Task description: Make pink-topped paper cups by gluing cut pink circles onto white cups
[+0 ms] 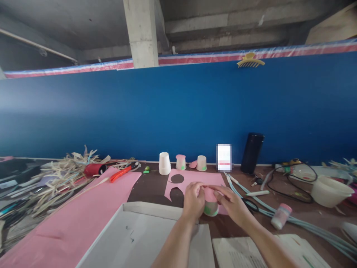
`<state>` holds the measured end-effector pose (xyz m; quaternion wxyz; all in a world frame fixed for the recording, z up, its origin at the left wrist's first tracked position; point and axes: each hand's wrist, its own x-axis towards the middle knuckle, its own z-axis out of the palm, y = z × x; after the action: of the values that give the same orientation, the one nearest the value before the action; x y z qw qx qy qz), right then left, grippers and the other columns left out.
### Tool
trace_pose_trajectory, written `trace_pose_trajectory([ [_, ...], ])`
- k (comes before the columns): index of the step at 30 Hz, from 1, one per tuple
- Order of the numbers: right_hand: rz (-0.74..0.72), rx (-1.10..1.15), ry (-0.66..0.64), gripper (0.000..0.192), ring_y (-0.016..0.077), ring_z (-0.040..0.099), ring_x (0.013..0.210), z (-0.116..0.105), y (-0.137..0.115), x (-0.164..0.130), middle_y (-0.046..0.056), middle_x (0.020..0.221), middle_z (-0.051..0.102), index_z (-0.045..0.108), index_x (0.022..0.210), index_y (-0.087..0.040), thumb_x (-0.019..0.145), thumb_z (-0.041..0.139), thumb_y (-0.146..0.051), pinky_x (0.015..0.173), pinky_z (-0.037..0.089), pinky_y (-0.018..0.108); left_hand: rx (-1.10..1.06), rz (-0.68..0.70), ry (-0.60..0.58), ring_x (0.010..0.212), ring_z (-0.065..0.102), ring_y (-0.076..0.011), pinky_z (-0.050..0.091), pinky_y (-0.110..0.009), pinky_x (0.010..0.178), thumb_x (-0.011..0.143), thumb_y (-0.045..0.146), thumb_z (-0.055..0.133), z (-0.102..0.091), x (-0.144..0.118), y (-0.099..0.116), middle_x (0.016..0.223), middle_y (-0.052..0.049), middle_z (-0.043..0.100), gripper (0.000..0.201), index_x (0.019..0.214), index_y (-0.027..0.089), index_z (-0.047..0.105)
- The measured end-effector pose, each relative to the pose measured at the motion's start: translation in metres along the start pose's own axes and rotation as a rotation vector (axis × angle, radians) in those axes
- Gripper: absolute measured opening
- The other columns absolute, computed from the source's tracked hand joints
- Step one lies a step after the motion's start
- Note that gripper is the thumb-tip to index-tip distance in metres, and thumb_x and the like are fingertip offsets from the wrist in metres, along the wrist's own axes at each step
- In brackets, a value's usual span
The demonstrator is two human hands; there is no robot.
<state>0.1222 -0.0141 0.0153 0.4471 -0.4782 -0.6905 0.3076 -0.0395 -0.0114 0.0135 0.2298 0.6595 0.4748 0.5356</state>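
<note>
- Your cup (211, 210) stands in the middle stretch of the tabletop (147, 191), its wide end down, just beyond the box (152, 209).
- A pink disc (210, 194) covers its upper part, between your hands.
- Your left hand (194, 200) has its fingers curled, gripping the disc's left side; your right hand (227, 201) grips its right side with fingers stretched across the top.
- You seem to be at the step of fitting the disc over the cup's narrow end; the next move calls for an even press around the rim, light enough not to crease the paper.
- Behind your hands lies the pink sheet (202, 175), with round cut-outs.
- Toward the tabletop's far edge stand a white cup stack (164, 165), a pink-topped cup (181, 163) and a bare-topped cup (202, 163) with a loose disc (192, 164) beside it.
- Toward the right edge, a small bottle (281, 216) lies tilted near blue cords (304, 222).
</note>
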Motion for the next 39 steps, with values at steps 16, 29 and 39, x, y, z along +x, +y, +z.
trace_pose_trajectory([
  [16, -0.015, -0.020, -0.002, 0.036, 0.0159, 0.058, 0.069, 0.0013, 0.0033, -0.0009, 0.003, 0.105, 0.064, 0.064, 0.114, -0.029, 0.084, 0.051, -0.044, 0.067, 0.047, 0.029, 0.004, -0.038, -0.006, 0.096, 0.058, -0.0192, 0.045, -0.032, 0.086, 0.083, 0.018, 0.043, 0.0004, -0.0006, 0.0009, 0.096, -0.006, 0.066, 0.026, 0.091, 0.022, 0.067],
  [29, -0.015, -0.066, -0.011, 0.035, 0.0163, 0.058, 0.069, 0.0010, 0.0017, -0.0017, 0.003, 0.100, 0.065, 0.064, 0.115, -0.028, 0.086, 0.048, -0.042, 0.070, 0.047, 0.030, 0.001, -0.033, -0.002, 0.096, 0.058, -0.0190, 0.044, -0.032, 0.086, 0.085, 0.019, 0.042, 0.0010, -0.0010, 0.0004, 0.096, -0.006, 0.066, 0.026, 0.092, 0.022, 0.067],
  [39, 0.007, -0.028, -0.017, 0.042, 0.0192, 0.060, 0.083, -0.0002, -0.0034, -0.0004, 0.006, 0.107, 0.065, 0.064, 0.114, -0.023, 0.087, 0.045, -0.048, 0.074, 0.049, 0.029, -0.008, -0.039, -0.010, 0.095, 0.058, -0.0191, 0.045, -0.032, 0.084, 0.085, 0.021, 0.043, 0.0007, -0.0008, 0.0001, 0.098, -0.006, 0.065, 0.026, 0.094, 0.021, 0.067],
])
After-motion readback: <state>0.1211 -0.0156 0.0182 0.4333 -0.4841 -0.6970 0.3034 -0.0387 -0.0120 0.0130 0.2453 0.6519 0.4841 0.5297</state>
